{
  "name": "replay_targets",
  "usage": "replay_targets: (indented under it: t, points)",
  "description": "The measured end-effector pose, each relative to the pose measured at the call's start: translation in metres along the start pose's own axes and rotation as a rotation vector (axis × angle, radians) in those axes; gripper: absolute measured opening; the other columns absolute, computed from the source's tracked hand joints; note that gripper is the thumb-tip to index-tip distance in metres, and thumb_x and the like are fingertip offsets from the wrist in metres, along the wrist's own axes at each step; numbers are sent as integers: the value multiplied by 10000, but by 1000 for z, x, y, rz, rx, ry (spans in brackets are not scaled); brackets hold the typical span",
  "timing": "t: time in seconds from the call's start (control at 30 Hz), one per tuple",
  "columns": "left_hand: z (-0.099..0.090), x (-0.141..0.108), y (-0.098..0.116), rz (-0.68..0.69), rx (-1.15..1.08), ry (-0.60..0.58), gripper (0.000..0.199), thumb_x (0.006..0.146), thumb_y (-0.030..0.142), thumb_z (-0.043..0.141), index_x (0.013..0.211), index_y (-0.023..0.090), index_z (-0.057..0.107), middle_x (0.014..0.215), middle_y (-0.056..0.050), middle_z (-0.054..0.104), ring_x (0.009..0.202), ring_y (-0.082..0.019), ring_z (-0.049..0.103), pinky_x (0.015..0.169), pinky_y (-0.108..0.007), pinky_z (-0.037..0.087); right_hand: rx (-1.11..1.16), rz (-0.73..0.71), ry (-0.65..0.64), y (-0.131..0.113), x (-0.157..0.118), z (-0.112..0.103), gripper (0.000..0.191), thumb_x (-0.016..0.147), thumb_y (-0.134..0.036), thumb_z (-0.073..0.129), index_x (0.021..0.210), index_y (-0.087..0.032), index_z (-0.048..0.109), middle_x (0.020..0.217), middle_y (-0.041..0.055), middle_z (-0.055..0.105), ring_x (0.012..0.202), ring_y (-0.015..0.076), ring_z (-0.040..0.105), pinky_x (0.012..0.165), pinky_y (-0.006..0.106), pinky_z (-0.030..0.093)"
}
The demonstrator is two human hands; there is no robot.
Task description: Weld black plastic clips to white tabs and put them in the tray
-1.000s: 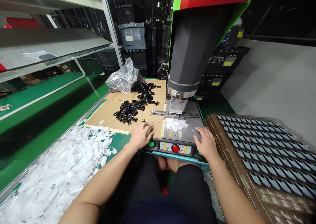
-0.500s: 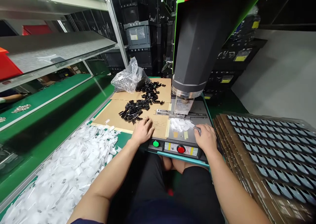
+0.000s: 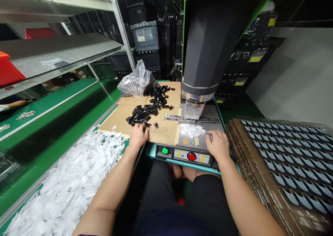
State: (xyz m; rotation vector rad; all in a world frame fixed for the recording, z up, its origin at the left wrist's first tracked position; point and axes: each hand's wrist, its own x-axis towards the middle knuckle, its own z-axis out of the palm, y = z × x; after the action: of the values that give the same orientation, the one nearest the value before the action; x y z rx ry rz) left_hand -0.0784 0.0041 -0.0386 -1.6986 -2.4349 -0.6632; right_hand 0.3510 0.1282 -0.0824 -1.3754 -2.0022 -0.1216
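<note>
My left hand [image 3: 138, 136] is at the near edge of a pile of small black clip-like plastic parts [image 3: 142, 114], its fingers bent down and close together. Whatever is under its fingertips is hidden. One loose black part [image 3: 155, 125] lies just right of that hand on the cardboard [image 3: 163, 133]. My right hand [image 3: 219, 145] rests on the right side of the machine's grey plate [image 3: 201, 146], fingers curled round a small grey tool [image 3: 209, 136] that is mostly covered. Beside its fingertips is a small heap of thin white plastic pieces [image 3: 191, 130].
A press head [image 3: 200, 55] hangs over a metal fixture [image 3: 173, 117]. Green [image 3: 164, 150] and red [image 3: 191, 156] buttons sit on the front panel. Many white pieces [image 3: 78, 173] cover the left bench. Stacked trays of grey parts [image 3: 286, 159] stand right; a clear bag [image 3: 136, 81] lies behind.
My left hand has moved left over the cardboard, to the near edge of the black pile. A single black part now shows near where it was. My right hand has barely shifted.
</note>
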Motion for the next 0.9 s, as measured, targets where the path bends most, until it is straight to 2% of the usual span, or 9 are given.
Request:
replay_targets:
  t: [0.17, 0.3, 0.43, 0.53, 0.63, 0.77, 0.9]
  points:
    - [18, 7, 9, 102, -75, 17, 423, 1034, 359, 567, 1390, 165, 687, 1304, -192, 662, 1276, -350, 644, 1144, -509, 519, 10, -21, -5, 0, 1, -1, 253, 984, -298, 582, 1149, -201, 748, 1222, 132, 759, 1249, 342, 600, 1092, 497, 478]
    - [33, 9, 27, 204, -137, 13, 410, 1029, 349, 590, 1389, 175, 682, 1319, -183, 658, 1296, -332, 640, 1162, -480, 528, 11, -10, -13, 0, 1, -1, 250, 988, -301, 581, 1145, -209, 753, 1235, 128, 756, 1209, 335, 614, 1054, 487, 491]
    - [34, 9, 39, 295, -219, 4, 434, 1030, 376, 615, 1416, 182, 661, 1387, -174, 660, 1330, -317, 631, 1192, -467, 514, 5, 3, -20, 0, 1, -1, 253, 989, -307, 575, 1140, -208, 752, 1220, 133, 758, 1204, 344, 615, 1036, 493, 490]
    - [20, 15, 29, 245, -197, 40, 388, 1060, 377, 565, 1386, 201, 681, 1390, -153, 685, 1314, -312, 635, 1174, -478, 514, 4, -5, -19, 0, 1, -1, 251, 997, -314, 563, 1133, -207, 746, 1213, 127, 759, 1192, 339, 620, 1028, 479, 487]
    - [1, 25, 8, 111, -58, 87, 362, 1066, 368, 535, 1349, 225, 709, 1401, -136, 700, 1321, -350, 606, 1151, -539, 489, 11, -7, -15, -1, 1, -2, 244, 1000, -313, 559, 1124, -210, 743, 1214, 121, 757, 1164, 328, 628, 1017, 467, 485]
    - [-10, 31, -15, 71, 61, -8, 362, 1042, 398, 571, 1340, 257, 720, 1446, -105, 696, 1331, -367, 580, 1132, -536, 462, 23, -4, -14, -2, 1, -4, 238, 990, -302, 567, 1118, -211, 747, 1204, 118, 760, 1147, 324, 631, 1010, 465, 486]
    - [-11, 24, -21, 65, 103, -31, 350, 1036, 416, 570, 1312, 257, 714, 1390, -130, 707, 1289, -373, 594, 1080, -523, 469, 36, -9, -21, -3, 2, -5, 248, 987, -302, 562, 1116, -211, 753, 1195, 119, 763, 1134, 327, 632, 1011, 470, 485]
